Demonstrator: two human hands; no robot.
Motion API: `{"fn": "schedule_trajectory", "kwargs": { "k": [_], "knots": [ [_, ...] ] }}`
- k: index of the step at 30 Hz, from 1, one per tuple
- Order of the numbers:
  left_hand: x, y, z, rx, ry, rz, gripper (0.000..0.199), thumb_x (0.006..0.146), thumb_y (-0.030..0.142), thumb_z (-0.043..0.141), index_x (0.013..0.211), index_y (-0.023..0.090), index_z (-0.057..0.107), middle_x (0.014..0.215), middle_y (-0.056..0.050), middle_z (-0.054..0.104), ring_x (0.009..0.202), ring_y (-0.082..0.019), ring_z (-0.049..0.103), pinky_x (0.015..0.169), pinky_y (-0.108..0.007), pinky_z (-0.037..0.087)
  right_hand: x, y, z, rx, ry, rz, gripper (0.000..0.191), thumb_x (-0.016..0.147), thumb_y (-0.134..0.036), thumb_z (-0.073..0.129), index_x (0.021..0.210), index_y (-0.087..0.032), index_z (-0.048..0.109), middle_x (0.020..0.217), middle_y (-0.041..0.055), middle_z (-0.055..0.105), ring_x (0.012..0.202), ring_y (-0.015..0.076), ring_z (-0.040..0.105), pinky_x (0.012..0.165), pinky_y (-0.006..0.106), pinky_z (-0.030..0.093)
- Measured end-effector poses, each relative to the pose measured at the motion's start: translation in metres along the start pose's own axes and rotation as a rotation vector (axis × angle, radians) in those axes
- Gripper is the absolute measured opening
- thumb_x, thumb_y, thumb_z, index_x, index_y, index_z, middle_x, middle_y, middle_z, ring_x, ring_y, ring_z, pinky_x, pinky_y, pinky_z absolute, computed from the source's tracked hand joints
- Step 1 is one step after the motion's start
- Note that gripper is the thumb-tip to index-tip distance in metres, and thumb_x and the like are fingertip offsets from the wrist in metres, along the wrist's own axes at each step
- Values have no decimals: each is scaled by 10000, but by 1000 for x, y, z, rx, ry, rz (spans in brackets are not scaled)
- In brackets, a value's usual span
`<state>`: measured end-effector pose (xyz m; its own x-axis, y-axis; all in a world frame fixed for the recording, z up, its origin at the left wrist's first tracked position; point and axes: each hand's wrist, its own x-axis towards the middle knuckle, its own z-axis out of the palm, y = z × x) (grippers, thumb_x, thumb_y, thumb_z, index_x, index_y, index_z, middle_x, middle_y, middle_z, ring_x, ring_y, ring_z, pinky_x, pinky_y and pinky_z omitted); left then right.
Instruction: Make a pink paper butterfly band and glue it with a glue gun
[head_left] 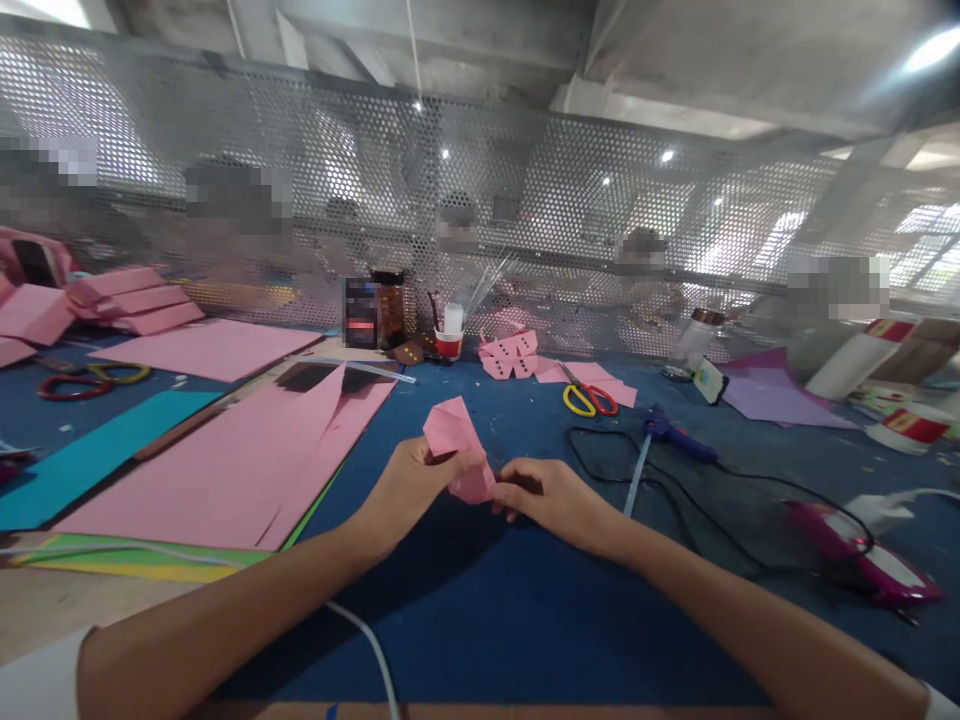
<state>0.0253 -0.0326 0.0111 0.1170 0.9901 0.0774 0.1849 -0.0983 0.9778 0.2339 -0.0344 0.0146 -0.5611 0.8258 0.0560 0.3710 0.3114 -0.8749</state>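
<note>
A small pink folded paper piece is held above the blue table top, in front of me. My left hand grips it from the left, thumb across its front face. At its lower right corner, my right hand pinches the edge between thumb and fingers. Creases run over the paper, and part of it is hidden behind the left fingers. Beyond it stands a pink paper butterfly shape with dark dots. To the right lies a blue glue gun with a clear glue stick in it.
Pink sheets and a teal sheet cover the left side. Scissors lie behind my right hand; a magenta power strip and black cord are at right. A white cable crosses the front. A perforated metal screen closes the back.
</note>
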Motion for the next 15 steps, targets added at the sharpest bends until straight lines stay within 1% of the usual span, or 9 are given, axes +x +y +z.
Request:
{"fn": "schedule_trajectory", "kwargs": {
  "k": [4, 8, 12, 15],
  "knots": [
    [-2, 2, 0, -25, -25, 8, 250, 766, 371, 679, 764, 123, 718, 713, -26, 680, 674, -161, 564, 646, -250, 418, 0, -2, 0, 94, -53, 50, 368, 907, -502, 577, 892, -149, 681, 861, 64, 741, 691, 132, 648, 631, 235, 487],
    [-3, 1, 1, -64, -49, -2, 264, 771, 384, 681, 793, 123, 715, 765, -43, 710, 706, -175, 587, 665, -260, 429, 0, -4, -1, 123, -53, 73, 408, 880, -539, 597, 880, -141, 690, 846, 72, 744, 676, 127, 642, 607, 226, 474],
    [-4, 4, 1, -72, -61, 14, 288, 790, 407, 659, 751, 125, 697, 726, -30, 689, 681, -163, 569, 642, -251, 413, 0, -5, -1, 117, -39, 71, 409, 873, -541, 604, 884, -141, 688, 834, 68, 742, 668, 124, 639, 596, 222, 466],
    [-5, 8, 1, -61, -50, 8, 295, 779, 412, 663, 703, 128, 678, 682, -21, 664, 668, -164, 560, 632, -251, 402, 1, -4, 0, 107, -31, 67, 401, 874, -537, 605, 877, -144, 685, 823, 62, 742, 665, 123, 638, 591, 219, 461]
  ]
}}
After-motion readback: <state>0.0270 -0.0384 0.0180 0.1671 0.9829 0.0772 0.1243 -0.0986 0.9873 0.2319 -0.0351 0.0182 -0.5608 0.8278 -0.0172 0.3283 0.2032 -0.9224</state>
